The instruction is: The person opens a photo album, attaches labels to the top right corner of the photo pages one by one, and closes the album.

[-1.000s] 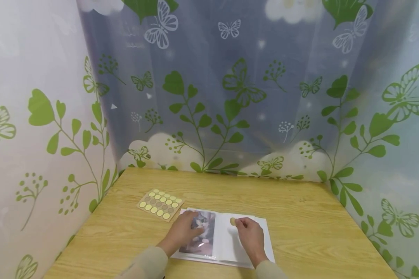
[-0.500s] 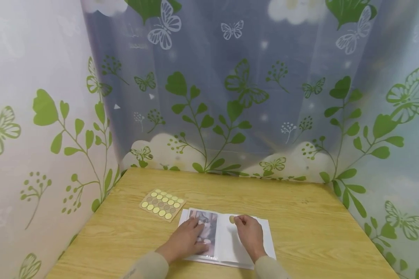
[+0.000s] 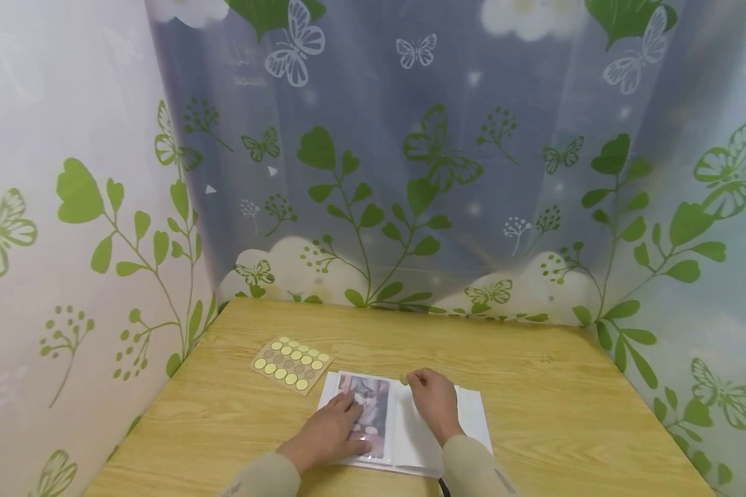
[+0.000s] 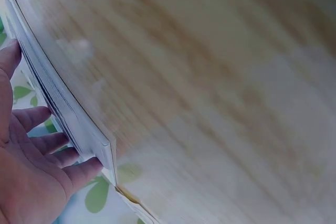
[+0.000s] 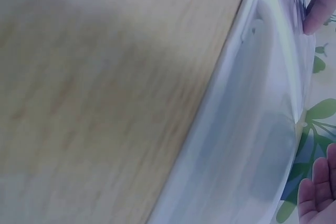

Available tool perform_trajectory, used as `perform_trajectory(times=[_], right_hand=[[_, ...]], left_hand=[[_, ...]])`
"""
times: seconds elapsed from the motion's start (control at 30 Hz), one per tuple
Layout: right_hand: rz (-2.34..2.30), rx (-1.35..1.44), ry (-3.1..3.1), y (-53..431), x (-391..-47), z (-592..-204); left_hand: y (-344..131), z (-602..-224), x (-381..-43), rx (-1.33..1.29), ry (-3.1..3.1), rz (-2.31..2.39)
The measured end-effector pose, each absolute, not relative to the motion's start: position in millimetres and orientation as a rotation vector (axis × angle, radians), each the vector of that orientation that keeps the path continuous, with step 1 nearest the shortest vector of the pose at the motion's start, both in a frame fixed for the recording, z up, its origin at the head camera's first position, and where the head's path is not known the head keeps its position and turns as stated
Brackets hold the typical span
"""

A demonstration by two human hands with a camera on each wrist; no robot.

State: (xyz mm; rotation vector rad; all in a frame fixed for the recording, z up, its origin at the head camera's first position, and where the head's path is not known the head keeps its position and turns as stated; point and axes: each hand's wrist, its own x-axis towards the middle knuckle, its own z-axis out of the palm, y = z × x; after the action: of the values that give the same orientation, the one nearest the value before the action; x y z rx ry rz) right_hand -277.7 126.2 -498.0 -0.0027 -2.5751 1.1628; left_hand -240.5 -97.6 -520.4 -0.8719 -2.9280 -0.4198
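An open photo album (image 3: 413,438) lies on the table, with a cat photo (image 3: 378,407) in its left page and a plain white right page. My left hand (image 3: 326,429) rests on the left page with its fingers spread, covering part of the photo. In the left wrist view, the fingers of that hand (image 4: 34,174) lie along the album's edge (image 4: 68,114). Above the upper part of the album, near its fold, my right hand (image 3: 436,400) pinches a small round yellowish sticker (image 3: 404,379). The right wrist view shows the white page (image 5: 247,156), but the sticker is hidden there.
A brown sheet of round yellow stickers (image 3: 292,364) lies beyond the album on the left; several spots on it are bare. The wooden table (image 3: 534,400) meets patterned curtains (image 3: 373,207) at its back and sides.
My left hand has come down over the photo, then shifted slightly. The right hand has moved left and a little away from me, carrying the sticker from above the right page towards the fold.
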Motion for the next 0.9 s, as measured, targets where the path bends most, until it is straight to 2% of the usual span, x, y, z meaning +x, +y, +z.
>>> perform_trajectory(times=[0.9], right_hand=[[0.897,0.214,-2.746,111,-313,-512]], left_hand=[[-97,-517,-239,-0.854,-2.983,-0.334]])
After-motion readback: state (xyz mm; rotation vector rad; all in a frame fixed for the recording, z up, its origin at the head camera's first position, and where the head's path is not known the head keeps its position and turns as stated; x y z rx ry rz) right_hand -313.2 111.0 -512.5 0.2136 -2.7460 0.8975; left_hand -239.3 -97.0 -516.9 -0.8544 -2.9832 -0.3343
